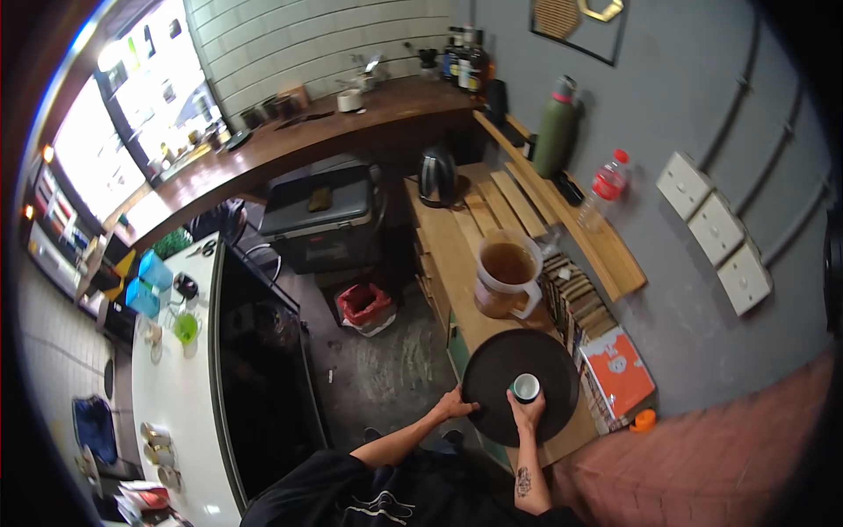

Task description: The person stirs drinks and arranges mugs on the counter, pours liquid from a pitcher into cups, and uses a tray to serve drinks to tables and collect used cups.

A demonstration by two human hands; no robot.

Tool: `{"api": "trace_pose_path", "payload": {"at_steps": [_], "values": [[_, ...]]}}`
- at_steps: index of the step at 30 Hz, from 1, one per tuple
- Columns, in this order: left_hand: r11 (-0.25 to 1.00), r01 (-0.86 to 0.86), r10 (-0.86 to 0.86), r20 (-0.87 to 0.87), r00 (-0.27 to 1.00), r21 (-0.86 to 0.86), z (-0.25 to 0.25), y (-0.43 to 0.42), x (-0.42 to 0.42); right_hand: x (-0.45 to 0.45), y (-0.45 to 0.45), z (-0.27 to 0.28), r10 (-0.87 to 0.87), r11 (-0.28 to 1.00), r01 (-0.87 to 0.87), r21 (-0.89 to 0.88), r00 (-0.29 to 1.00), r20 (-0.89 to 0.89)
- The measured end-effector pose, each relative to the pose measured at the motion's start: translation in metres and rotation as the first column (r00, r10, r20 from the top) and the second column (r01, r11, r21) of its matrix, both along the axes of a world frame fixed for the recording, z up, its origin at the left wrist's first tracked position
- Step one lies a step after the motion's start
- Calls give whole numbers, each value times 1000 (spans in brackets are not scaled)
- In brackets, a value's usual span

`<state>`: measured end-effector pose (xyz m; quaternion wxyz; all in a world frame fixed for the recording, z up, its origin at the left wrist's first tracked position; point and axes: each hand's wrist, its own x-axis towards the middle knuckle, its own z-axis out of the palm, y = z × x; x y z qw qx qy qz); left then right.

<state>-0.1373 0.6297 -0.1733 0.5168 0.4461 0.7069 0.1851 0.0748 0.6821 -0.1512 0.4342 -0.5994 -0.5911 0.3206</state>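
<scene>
A round black tray (500, 351) lies over the near end of the wooden counter. At its left rim is my left hand (455, 404), closed on the edge with the thumb on top. My right hand (527, 411) is wrapped round a small cup (526, 387) with a pale inside, over the right part of the tray. Whether the cup touches the tray I cannot tell. Just beyond the tray stands a clear plastic pitcher (507, 274) of brown liquid, its handle turned toward me.
An orange book (617, 372), a green flask (555, 127) and a plastic bottle (606, 186) stand or lie along the right wall. A black kettle (436, 178) sits farther back. On the floor is a red-lined bin (364, 306); a white counter (180, 395) runs along the left.
</scene>
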Motion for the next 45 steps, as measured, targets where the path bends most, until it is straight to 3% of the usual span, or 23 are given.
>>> {"api": "trace_pose_path", "payload": {"at_steps": [2,4,6,9,12,13,14,16,17,20,22,23,27,30,32,33,36,37,40,45], "values": [[999,17,-18,33,999,46,-18,-5,-18,-14,-3,27,15,1000,-15,3,1000,-9],[980,135,-150,97,984,148,-21,-12,-42,-36,-8,56,61,998,-61,-12,998,-2],[963,99,-123,84,989,249,-21,-24,-70,-67,-14,72,132,991,-132,20,991,6],[957,-190,86,413,907,217,35,-54,-122,-131,-29,93,334,943,-334,13,940,-74],[919,-355,263,406,875,172,51,-97,-184,-213,-49,108,539,840,-542,14,834,-118],[848,-498,381,447,809,179,76,-115,-200,-244,-57,106,603,796,-605,18,789,-120],[823,-538,417,447,792,185,73,-131,-220,-276,-68,113,655,754,-656,37,748,-106],[540,-742,593,445,671,398,63,-173,-258,-339,-90,114,765,643,-758,109,641,-57],[389,-800,759,333,560,457,91,-222,-297,-400,-119,132,867,497,-863,85,498,-14],[-119,-878,845,511,156,464,147,-293,-327,-482,-168,145,958,285,-957,61,281,-62],[-300,-791,856,517,23,533,163,-344,-345,-534,-203,153,991,127,-987,101,122,-53],[-397,-763,853,511,-102,510,171,-365,-348,-556,-221,155,997,53,-993,105,46,-68],[-592,-653,785,523,-333,473,176,-442,-351,-630,-292,155,961,-199,-971,132,-219,-166],[-568,-727,800,464,-379,385,184,-466,-350,-655,-322,150,934,-282,-947,151,-308,-183],[-492,-719,842,478,-250,491,166,-479,-358,-681,-345,149,924,-338,-933,124,-354,-144],[-444,-798,825,533,-187,407,146,-492,-358,-694,-355,142,912,-369,-923,109,-383,-149],[-482,-792,818,516,-254,375,180,-485,-377,-724,-377,147,883,-456,-888,61,-460,-95],[-407,-812,862,471,-189,418,175,-488,-387,-735,-383,141,864,-488,-869,88,-495,-95],[-400,-768,902,362,-234,501,172,-482,-416,-765,-394,131,806,-574,-813,101,-582,-107],[-506,-659,862,354,-363,557,172,-474,-468,-808,-413,130,731,-674,-736,64,-677,-84]]}}
